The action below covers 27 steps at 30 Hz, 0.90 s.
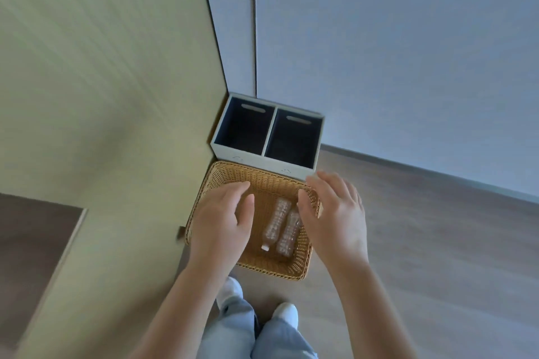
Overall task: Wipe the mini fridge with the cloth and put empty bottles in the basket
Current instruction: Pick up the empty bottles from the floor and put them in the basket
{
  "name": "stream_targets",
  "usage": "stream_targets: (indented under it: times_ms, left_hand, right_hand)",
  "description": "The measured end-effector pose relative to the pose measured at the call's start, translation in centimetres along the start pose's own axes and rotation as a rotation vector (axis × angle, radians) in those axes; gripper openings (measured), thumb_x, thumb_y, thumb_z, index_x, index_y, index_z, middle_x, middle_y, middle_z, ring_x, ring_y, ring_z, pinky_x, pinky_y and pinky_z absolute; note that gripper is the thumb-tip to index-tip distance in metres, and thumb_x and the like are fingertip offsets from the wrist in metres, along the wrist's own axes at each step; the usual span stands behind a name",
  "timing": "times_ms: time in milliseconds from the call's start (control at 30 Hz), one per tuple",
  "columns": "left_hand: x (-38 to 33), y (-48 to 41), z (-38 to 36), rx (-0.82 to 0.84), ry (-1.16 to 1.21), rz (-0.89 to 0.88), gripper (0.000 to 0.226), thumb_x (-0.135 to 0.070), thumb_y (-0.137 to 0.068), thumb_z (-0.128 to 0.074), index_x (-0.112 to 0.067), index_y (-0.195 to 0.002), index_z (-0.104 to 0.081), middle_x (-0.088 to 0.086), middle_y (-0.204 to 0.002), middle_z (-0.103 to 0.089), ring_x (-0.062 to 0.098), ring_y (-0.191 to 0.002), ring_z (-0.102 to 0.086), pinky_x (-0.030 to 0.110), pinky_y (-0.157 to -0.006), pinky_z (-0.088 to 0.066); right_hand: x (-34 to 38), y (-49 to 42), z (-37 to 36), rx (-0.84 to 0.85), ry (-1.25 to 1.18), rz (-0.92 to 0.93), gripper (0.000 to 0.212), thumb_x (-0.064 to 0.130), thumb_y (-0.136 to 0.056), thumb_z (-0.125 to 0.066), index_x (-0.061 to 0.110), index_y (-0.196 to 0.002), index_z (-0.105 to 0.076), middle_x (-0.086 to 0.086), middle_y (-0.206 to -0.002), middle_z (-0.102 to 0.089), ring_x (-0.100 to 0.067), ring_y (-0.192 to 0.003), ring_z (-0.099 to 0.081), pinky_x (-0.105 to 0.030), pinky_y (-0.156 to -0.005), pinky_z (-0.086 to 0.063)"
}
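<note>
two hands (223, 216) (335, 213) over basket (230, 173); two bottles (277, 221) (289, 234) inside

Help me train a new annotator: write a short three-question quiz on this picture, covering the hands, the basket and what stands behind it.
1. True or false: the left hand and the right hand each grip something.
2. How many bottles lie in the basket? A one, B two, C four.
3. Fill in: the grey bin behind the basket has ___ compartments.
Key: 1 false, both hands are open and hold nothing; 2 B; 3 two.
</note>
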State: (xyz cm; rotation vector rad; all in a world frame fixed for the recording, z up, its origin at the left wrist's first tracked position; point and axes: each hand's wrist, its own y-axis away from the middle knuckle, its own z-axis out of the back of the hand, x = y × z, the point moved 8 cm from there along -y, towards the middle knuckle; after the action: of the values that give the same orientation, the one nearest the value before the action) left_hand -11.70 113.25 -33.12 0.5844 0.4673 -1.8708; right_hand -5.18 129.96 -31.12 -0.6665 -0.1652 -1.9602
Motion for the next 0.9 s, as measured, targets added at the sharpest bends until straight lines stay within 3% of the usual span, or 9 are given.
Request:
stream_targets:
  times_ms: [200,533,700,900]
  left_hand:
    - [-5.0,3.7,7.7,-0.061,-0.063,-0.071,0.041,-0.035,-0.088,-0.04,-0.009,-0.105,-0.067,0.005,-0.102,-0.069,0.021,-0.094,-0.064,0.033,-0.082,-0.049]
    - [-9.7,10.1,15.3,-0.062,-0.237,-0.156,0.039,-0.033,-0.087,-0.042,-0.01,-0.106,-0.067,0.003,-0.104,-0.069,0.022,-0.096,-0.064,0.033,-0.082,-0.048]
    - [-10.8,12.4,18.9,-0.128,-0.286,-0.099,0.04,-0.033,-0.088,-0.04,-0.01,-0.107,-0.066,0.003,-0.105,-0.069,0.021,-0.099,-0.063,0.029,-0.086,-0.04]
    - [-11.4,15.5,23.2,-0.238,-0.342,0.011,0.039,-0.032,-0.087,-0.04,-0.01,-0.106,-0.067,0.002,-0.103,-0.069,0.02,-0.098,-0.063,0.031,-0.088,-0.04]
  right_hand:
    - [6.3,3.2,7.1,-0.022,0.012,0.114,0.035,0.034,-0.084,-0.045,0.012,-0.097,-0.069,-0.005,-0.102,-0.067,-0.025,-0.096,-0.061,-0.041,-0.085,-0.047]
    - [12.1,7.3,15.7,-0.009,0.028,0.305,0.035,0.034,-0.084,-0.045,0.012,-0.1,-0.068,-0.003,-0.103,-0.067,-0.024,-0.095,-0.062,-0.044,-0.086,-0.048]
    - [12.7,7.3,18.0,0.008,-0.037,0.33,0.04,0.036,-0.084,-0.043,0.011,-0.102,-0.068,-0.007,-0.107,-0.067,-0.029,-0.101,-0.061,-0.046,-0.087,-0.048]
    - [16.2,6.9,19.1,0.077,-0.078,0.485,0.042,0.037,-0.084,-0.041,0.01,-0.105,-0.067,-0.007,-0.109,-0.066,-0.028,-0.102,-0.06,-0.052,-0.086,-0.049]
